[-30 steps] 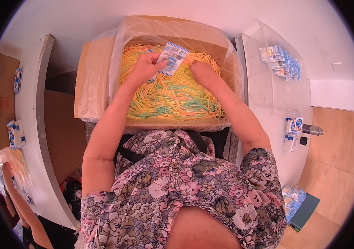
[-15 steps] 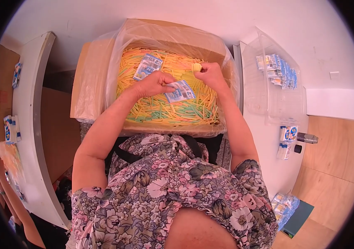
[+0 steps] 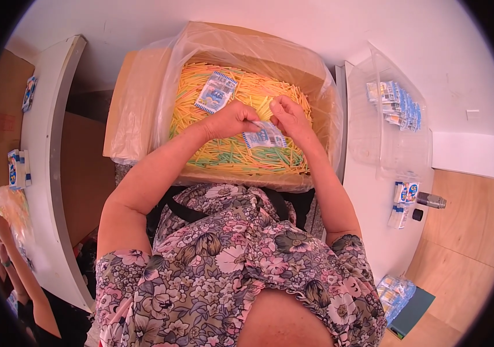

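Observation:
My left hand (image 3: pixel 232 120) is closed in a pinch on the upper edge of a small clear plastic bag (image 3: pixel 265 136) with blue and white print. Close against the bag's mouth, my right hand (image 3: pixel 291 118) has its fingers closed round a small bundle of pale yellow sticks (image 3: pixel 265 108), mostly hidden by the fingers. Both hands are over a large cardboard box (image 3: pixel 247 34), lined with clear film and filled with thin yellow, orange and green sticks (image 3: pixel 224 159). On the sticks beyond my left hand lies another printed bag (image 3: pixel 216 92).
At right, a clear plastic bin (image 3: pixel 368 144) holds several printed bags (image 3: pixel 396 104). Below it are more packets (image 3: pixel 403 202), a dark bottle (image 3: pixel 431 200) and a black cap (image 3: pixel 417 214). A white panel (image 3: pixel 50 173) stands at left; beyond it a co-worker's arm (image 3: pixel 24 266) reaches over film-wrapped sticks.
My right hand has brought the yellow bundle down and inward to the bag in my left hand. The view has shifted slightly. The co-worker's arm has moved too.

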`<state>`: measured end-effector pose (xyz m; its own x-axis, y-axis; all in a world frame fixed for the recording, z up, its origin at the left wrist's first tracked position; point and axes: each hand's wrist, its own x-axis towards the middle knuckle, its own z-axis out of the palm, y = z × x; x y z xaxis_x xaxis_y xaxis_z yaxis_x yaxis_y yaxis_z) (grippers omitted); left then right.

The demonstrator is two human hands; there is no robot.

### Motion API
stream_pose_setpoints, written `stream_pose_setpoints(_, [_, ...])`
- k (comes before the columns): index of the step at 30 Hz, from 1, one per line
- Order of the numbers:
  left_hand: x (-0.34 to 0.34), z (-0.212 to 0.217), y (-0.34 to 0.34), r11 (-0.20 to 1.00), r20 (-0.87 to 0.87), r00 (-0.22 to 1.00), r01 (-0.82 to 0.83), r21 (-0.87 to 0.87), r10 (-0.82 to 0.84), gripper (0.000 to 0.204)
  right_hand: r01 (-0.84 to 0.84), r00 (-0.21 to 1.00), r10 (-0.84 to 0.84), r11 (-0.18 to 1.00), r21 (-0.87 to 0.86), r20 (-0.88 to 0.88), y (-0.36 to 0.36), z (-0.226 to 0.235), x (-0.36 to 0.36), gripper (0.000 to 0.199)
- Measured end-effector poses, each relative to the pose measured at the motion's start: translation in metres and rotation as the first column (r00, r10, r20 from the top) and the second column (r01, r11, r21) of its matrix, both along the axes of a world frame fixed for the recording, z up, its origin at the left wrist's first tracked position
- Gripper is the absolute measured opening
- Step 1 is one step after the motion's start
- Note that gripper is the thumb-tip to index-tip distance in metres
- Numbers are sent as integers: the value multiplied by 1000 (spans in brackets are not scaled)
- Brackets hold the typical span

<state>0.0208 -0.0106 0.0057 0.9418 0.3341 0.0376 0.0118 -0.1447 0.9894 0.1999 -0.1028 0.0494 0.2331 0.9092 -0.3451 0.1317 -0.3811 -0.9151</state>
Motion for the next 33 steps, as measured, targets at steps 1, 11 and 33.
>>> stream_pose_setpoints(1, [1, 4, -2, 994, 8, 1000, -5, 110, 5, 12, 6, 1000, -6, 1000, 1, 2, 0, -5, -2, 28])
stream_pose_setpoints(11, [2, -2, -5, 999, 8, 999, 40, -9, -40, 7, -21, 947, -104, 925, 379, 305, 16, -48, -14, 18])
stream_pose_setpoints(33, [-7, 5, 8, 941, -106, 952, 260, -215, -287, 14, -32, 945, -106, 912, 409, 310, 8, -13, -23, 18])
